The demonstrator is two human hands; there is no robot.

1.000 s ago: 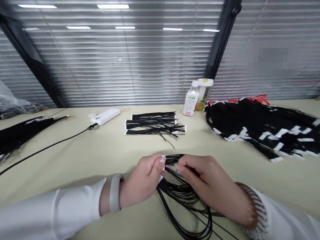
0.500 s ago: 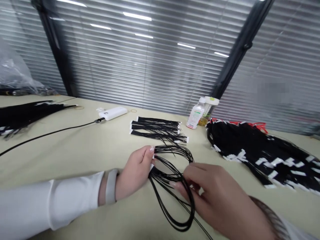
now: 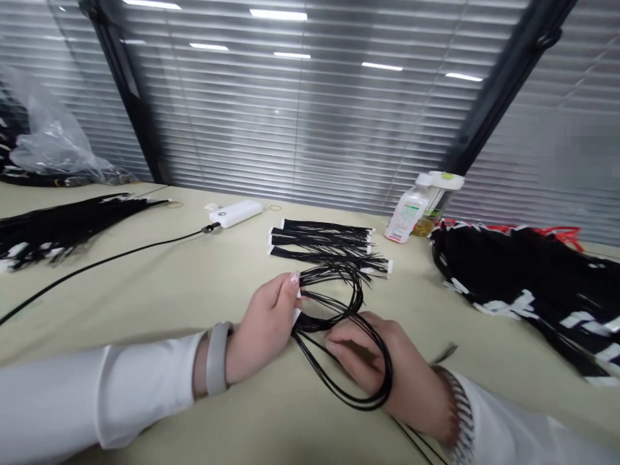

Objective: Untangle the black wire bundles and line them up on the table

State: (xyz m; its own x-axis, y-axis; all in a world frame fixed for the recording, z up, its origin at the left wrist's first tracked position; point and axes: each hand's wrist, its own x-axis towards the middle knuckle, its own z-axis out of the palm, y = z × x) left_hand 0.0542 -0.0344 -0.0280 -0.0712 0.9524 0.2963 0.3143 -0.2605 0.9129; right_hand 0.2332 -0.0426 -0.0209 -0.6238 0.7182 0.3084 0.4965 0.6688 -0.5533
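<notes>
A coiled bundle of thin black wires [image 3: 359, 294] is raised over the table between my hands. My left hand [image 3: 264, 326] is closed around one side of it, thumb on top, where white end pieces [image 3: 297, 316] stick out. Through the lower loop reaches my right hand [image 3: 394, 365], its thumb and fingers pinched on wires near the middle of the coil. One wire loop lies across the back of that hand. Loose wire ends trail off below my right wrist. What the left fingers press underneath is hidden.
Short black wire bundles [image 3: 322, 240] with white ends lie just beyond the coil. A white power bank [image 3: 239, 214] with a black cable [image 3: 111, 257] is at left. Bottle [image 3: 407, 213], lidded cup [image 3: 438, 200] and a large wire pile [image 3: 513, 271] stand right. More wires [image 3: 72, 223] lie far left.
My right hand has moved left and deeper into the coil, and a wire loop now passes over its back. My left hand keeps its grip. The view has shifted slightly.
</notes>
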